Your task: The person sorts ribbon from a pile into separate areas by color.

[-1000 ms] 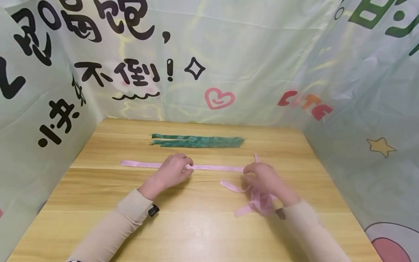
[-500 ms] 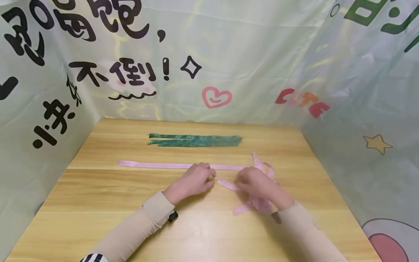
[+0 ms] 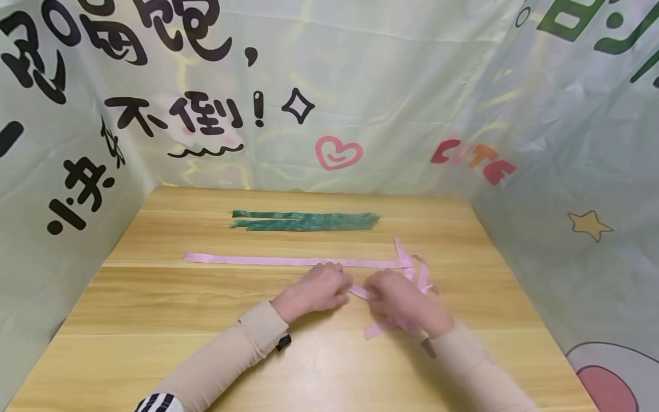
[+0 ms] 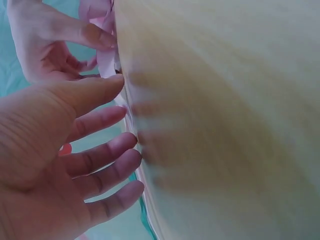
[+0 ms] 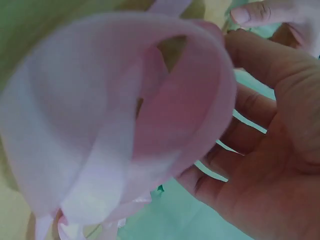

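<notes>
Head view hides both hands' fingertips: right hand [image 3: 399,300] grips pink ribbon [image 3: 288,261]; left hand [image 3: 319,288] relaxed.

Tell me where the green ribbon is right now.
In the head view the green ribbon lies flat toward the far edge of the wooden table, just beyond the long pink ribbon and clear of both hands.

pink ribbon [image 3: 288,261] – smooth satin cloth | table [image 3: 154,303] – matt wood grain
</notes>
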Demonstrator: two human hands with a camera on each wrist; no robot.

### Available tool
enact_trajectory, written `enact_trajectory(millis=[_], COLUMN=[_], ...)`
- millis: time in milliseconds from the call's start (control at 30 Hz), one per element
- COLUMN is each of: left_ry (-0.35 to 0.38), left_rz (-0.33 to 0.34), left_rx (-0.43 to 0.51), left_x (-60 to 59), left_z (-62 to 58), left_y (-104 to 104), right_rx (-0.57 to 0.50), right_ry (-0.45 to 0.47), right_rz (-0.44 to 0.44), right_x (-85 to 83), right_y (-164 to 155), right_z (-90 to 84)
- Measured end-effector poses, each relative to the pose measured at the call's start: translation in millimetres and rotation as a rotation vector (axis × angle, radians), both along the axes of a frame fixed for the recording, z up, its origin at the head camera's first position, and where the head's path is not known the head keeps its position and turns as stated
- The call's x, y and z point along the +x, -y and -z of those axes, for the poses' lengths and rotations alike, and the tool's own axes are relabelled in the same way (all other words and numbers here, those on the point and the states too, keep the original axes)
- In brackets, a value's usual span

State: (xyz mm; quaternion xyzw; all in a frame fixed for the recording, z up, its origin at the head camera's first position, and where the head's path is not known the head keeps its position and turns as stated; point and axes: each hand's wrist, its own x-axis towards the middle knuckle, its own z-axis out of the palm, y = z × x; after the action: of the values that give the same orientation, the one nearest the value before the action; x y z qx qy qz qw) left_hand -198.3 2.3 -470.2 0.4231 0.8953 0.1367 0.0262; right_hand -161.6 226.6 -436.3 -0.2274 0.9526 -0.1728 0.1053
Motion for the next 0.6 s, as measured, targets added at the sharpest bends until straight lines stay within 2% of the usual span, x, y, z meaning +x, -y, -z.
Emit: enact_trajectory(millis=[233, 433, 600], left_ry=[0.014, 0.015, 0.078], left_rz=[-0.009, 0.004, -0.003], left_rx=[-0.024, -0.011, 0.046], left_x=[3.4, 5.6, 7.4], left_z=[-3.5, -5.2, -4.8], left_y=[-6, -8, -8], right_rx=[0.013, -0.072, -0.126], right_ry=[-0.024, 0.005, 0.038], right_rz=[0.024, -0.033, -0.058], right_x=[2.9, 1.2, 1.8], right_y=[0, -4, -5], right_z=[7.7, 12.2, 10.5])
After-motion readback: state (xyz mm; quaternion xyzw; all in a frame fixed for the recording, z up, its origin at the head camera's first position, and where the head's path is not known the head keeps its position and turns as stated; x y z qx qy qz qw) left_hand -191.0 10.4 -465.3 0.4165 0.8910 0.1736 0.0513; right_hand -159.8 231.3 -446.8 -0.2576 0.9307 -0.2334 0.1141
